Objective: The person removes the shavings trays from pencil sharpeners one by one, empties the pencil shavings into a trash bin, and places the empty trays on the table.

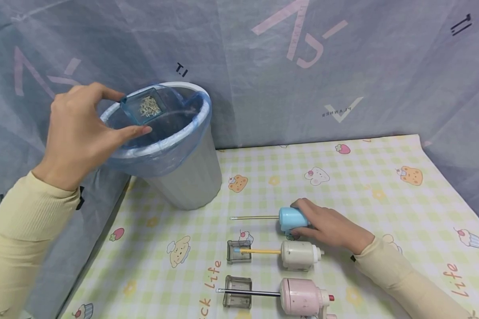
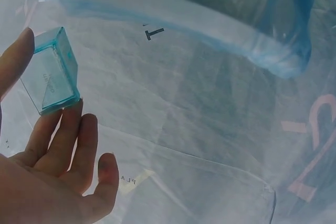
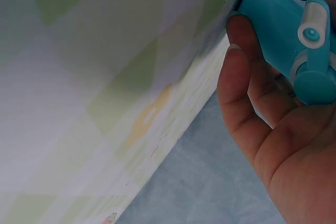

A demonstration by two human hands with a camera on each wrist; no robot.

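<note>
My left hand [image 1: 77,128] pinches a clear blue shavings drawer [image 1: 131,111] between thumb and fingers, over the mouth of a trash bin [image 1: 191,184]. Pale shavings [image 1: 149,106] lie inside the drawer. In the left wrist view the drawer [image 2: 55,80] appears tilted, its bottom towards the camera. My right hand [image 1: 329,226] grips a blue hand-crank pencil sharpener [image 1: 290,217] standing on the table. A pencil [image 1: 255,217] sticks out of its left side. The right wrist view shows fingers round the sharpener's body and its crank [image 3: 313,51].
A white sharpener [image 1: 295,254] with a yellow pencil [image 1: 263,251] and a pink sharpener [image 1: 299,297] with a dark pencil [image 1: 263,293] stand nearer. Two grey drawers [image 1: 232,256] lie beneath their pencils. A blue bag [image 1: 163,161] lines the bin. Grey cloth [image 1: 255,88] hangs behind.
</note>
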